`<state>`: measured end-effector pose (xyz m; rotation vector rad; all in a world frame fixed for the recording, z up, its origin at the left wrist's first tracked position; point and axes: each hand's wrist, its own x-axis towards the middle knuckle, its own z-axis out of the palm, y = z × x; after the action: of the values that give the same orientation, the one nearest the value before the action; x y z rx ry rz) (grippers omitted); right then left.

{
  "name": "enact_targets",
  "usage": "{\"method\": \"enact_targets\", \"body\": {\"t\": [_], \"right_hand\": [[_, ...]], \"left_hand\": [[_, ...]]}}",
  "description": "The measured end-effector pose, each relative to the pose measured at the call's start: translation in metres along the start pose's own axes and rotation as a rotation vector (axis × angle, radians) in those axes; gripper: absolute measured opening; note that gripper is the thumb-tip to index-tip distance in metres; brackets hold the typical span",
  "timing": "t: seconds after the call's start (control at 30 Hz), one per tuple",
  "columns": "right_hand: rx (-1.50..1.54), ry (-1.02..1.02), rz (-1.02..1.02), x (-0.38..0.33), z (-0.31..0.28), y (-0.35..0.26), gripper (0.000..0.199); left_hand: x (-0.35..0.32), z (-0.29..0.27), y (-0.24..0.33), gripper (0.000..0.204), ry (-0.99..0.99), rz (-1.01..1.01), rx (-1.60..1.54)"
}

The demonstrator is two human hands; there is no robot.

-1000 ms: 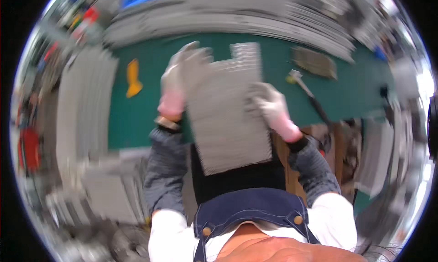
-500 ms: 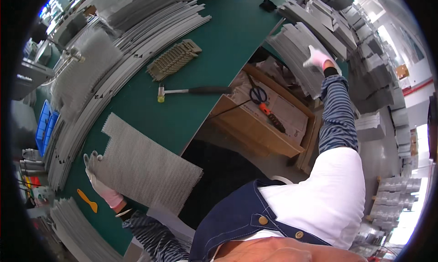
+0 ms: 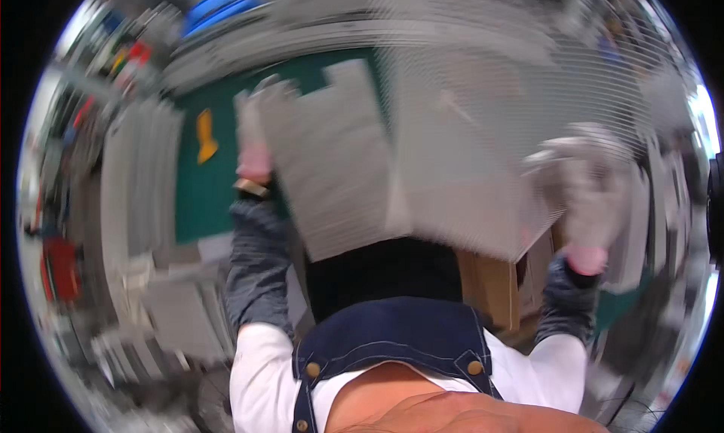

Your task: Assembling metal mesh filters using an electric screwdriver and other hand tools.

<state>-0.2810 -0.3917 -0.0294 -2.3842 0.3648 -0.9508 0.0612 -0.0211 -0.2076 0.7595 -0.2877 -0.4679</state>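
Note:
In a whitish glove with a pink cuff, my left hand (image 3: 255, 131) grips the left edge of a grey mesh sheet (image 3: 339, 165) with a notched far corner. This sheet lies over the near part of the green table (image 3: 197, 207). My right hand (image 3: 592, 184), also gloved and smeared by motion, is closed on the right side of a second, larger mesh sheet (image 3: 467, 161). That sheet is raised and see-through, and it covers much of the table's right half. Its left edge comes up against or over the notched sheet; whether they touch I cannot tell.
A yellow scraper (image 3: 204, 137) lies left of my left hand. Stacked grey sheets (image 3: 143, 176) stand at the left table edge. Long pale strips (image 3: 302, 39) line the far side, with a blue tray (image 3: 225, 7) behind them. A cardboard box (image 3: 489, 286) sits low at right.
My right hand has come back from the sheet stack at right with a mesh sheet. My view has swung left. The left hand still holds the notched sheet; the hammer is no longer visible.

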Motion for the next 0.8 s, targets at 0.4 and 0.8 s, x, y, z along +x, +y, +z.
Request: {"method": "enact_targets", "body": {"t": [0.4, 0.8], "right_hand": [[1.119, -0.745, 0.769, -0.021, 0.247, -0.042, 0.033], [-0.012, -0.56, 0.117, -0.002, 0.246, -0.031, 0.049]], "left_hand": [[-0.016, 0.029, 0.004, 0.071, -0.1, -0.063, -0.368], [-0.01, 0.031, 0.034, 0.033, 0.307, 0.248, 0.47]]}}
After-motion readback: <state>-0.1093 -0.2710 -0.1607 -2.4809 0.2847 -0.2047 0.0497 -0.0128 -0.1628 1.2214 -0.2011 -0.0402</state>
